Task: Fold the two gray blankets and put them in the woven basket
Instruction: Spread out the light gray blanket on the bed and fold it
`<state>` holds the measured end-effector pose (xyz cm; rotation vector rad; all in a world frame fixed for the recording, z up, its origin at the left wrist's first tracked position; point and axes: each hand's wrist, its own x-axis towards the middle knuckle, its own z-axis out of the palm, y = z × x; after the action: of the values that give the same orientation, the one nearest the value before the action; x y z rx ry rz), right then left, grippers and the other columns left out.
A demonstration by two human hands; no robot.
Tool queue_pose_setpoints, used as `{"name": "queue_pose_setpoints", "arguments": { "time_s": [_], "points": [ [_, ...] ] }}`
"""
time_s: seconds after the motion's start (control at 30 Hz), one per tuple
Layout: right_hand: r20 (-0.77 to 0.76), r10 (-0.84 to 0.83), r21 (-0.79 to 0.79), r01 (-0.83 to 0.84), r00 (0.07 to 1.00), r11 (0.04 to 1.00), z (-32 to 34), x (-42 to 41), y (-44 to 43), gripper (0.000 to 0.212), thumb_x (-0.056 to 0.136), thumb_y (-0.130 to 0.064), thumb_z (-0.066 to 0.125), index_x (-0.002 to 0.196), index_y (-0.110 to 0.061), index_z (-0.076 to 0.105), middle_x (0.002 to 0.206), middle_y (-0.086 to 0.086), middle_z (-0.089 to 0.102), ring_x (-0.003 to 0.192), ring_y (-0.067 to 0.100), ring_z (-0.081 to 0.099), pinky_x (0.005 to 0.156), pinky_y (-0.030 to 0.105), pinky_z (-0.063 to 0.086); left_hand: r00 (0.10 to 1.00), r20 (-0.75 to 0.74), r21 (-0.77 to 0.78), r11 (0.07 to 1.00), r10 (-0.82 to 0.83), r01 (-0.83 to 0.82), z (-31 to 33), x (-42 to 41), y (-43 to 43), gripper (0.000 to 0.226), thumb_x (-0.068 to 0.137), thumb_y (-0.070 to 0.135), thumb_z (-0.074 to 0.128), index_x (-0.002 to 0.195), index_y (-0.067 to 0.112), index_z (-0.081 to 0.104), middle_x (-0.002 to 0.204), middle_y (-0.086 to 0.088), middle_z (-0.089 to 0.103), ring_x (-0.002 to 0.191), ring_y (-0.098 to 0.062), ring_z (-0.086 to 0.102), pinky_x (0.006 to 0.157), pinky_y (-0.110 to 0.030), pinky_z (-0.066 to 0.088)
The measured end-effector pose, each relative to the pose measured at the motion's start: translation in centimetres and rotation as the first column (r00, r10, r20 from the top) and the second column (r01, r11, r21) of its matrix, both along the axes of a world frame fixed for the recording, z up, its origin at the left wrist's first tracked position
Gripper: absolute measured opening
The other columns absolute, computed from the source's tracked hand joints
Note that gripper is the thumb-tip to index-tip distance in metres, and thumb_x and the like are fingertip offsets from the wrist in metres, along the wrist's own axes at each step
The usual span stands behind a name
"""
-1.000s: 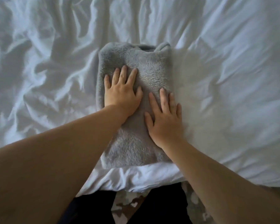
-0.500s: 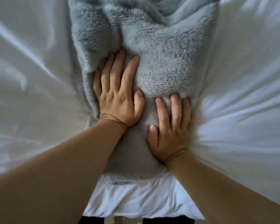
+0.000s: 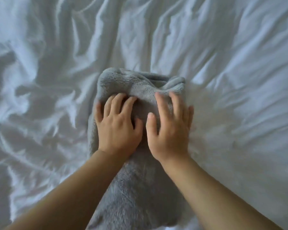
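Two palms pressing a folded fuzzy gray fleece blanket (image 3: 140,188), left hand (image 3: 118,130) beside right hand (image 3: 170,133), fingers splayed apart, rumpled white bedsheet (image 3: 231,63) underneath.

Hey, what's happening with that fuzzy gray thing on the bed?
A person is flattening a gray blanket on a rumpled white sheet. The blanket lies in a thick folded bundle. The left hand and the right hand press down on top of it side by side, with fingers spread. The far end puffs up just beyond the fingertips. The woven basket is not in view.
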<state>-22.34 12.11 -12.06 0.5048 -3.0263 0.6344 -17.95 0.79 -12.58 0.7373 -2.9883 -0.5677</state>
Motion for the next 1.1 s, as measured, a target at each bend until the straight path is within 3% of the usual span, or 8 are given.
{"name": "queue_pose_setpoints", "arguments": {
  "time_s": [0.07,0.13,0.3,0.5,0.7,0.77,0.93,1.1],
  "points": [
    [0.084,0.037,0.118,-0.047,0.996,0.992,-1.1,-2.4,-1.1,0.054,0.09,-0.038,0.04,0.139,-0.02,0.05,0.148,0.015,0.042,0.14,0.033,0.032,0.115,0.051,0.013,0.996,0.092,-0.002,1.0,-0.003,0.003,-0.5,-1.0,-1.2,0.061,0.081,0.039,0.042,0.141,0.024,0.045,0.15,-0.006,0.039,0.143,-0.024,0.027,0.116,-0.052,0.003],
    [0.153,0.048,0.206,-0.08,0.987,0.975,-3.3,-3.3,-0.5,0.056,0.091,-0.038,0.041,0.145,-0.021,0.042,0.153,0.011,0.035,0.144,0.03,0.026,0.118,0.052,0.011,0.986,0.169,0.021,1.0,0.006,-0.009,-2.2,-1.2,-2.6,0.067,0.084,0.047,0.033,0.148,0.027,0.03,0.157,-0.003,0.026,0.147,-0.02,0.014,0.117,-0.053,-0.002],
    [0.01,0.044,0.206,-0.045,0.999,0.977,-7.8,-3.0,-0.1,0.062,0.085,-0.039,0.037,0.141,-0.013,0.047,0.148,0.015,0.042,0.137,0.036,0.038,0.113,0.053,0.023,1.0,0.002,0.001,1.0,-0.007,0.007,-7.2,-0.4,-3.2,0.066,0.082,0.042,0.037,0.143,0.016,0.042,0.147,-0.013,0.042,0.139,-0.031,0.029,0.111,-0.062,0.012],
    [-0.074,0.054,0.209,-0.037,0.996,0.977,-11.2,-3.1,-0.9,0.068,0.084,-0.043,0.033,0.14,-0.009,0.046,0.146,0.019,0.043,0.134,0.036,0.036,0.111,0.051,0.022,0.99,-0.143,-0.061,0.998,0.007,-0.016,-11.6,-0.4,-3.3,0.06,0.081,0.043,0.033,0.133,0.015,0.04,0.134,-0.023,0.051,0.128,-0.03,0.032,0.109,-0.049,0.014],
    [-0.121,0.065,0.125,-0.049,0.991,0.991,-13.4,-3.2,-1.2,0.065,0.082,-0.041,0.032,0.138,-0.008,0.037,0.14,0.025,0.046,0.131,0.034,0.032,0.108,0.051,0.027,0.983,-0.183,-0.092,0.996,-0.016,-0.001,-13.6,-0.4,-3.4,0.057,0.081,0.042,0.032,0.129,0.013,0.041,0.134,-0.018,0.041,0.125,-0.034,0.033,0.112,-0.042,0.006],
    [-0.114,0.067,0.115,-0.053,0.991,0.992,-13.3,-3.2,-1.2,0.064,0.082,-0.041,0.032,0.137,-0.009,0.034,0.14,0.025,0.046,0.131,0.034,0.032,0.108,0.05,0.026,0.984,-0.177,-0.081,0.997,-0.012,-0.003,-13.5,-0.4,-3.3,0.057,0.081,0.042,0.032,0.129,0.013,0.04,0.133,-0.022,0.046,0.125,-0.034,0.033,0.112,-0.042,0.007],
    [-0.111,0.076,0.113,-0.063,0.991,0.992,-13.0,-3.1,-1.2,0.068,0.082,-0.041,0.033,0.137,-0.003,0.049,0.141,0.025,0.046,0.132,0.037,0.037,0.108,0.054,0.029,0.985,-0.171,-0.063,0.998,0.008,-0.02,-13.2,-0.4,-3.3,0.057,0.082,0.043,0.031,0.131,0.015,0.039,0.132,-0.025,0.05,0.127,-0.032,0.032,0.111,-0.043,0.009],
    [-0.135,0.065,0.087,-0.054,0.989,0.995,-12.4,-2.9,-1.2,0.067,0.083,-0.041,0.034,0.135,-0.004,0.052,0.14,0.022,0.048,0.129,0.039,0.044,0.106,0.054,0.032,0.984,-0.177,-0.051,0.998,0.022,-0.031,-12.7,0.0,-3.2,0.06,0.084,0.045,0.032,0.135,0.015,0.043,0.136,-0.021,0.049,0.129,-0.031,0.035,0.111,-0.046,0.014]
  ]
}}
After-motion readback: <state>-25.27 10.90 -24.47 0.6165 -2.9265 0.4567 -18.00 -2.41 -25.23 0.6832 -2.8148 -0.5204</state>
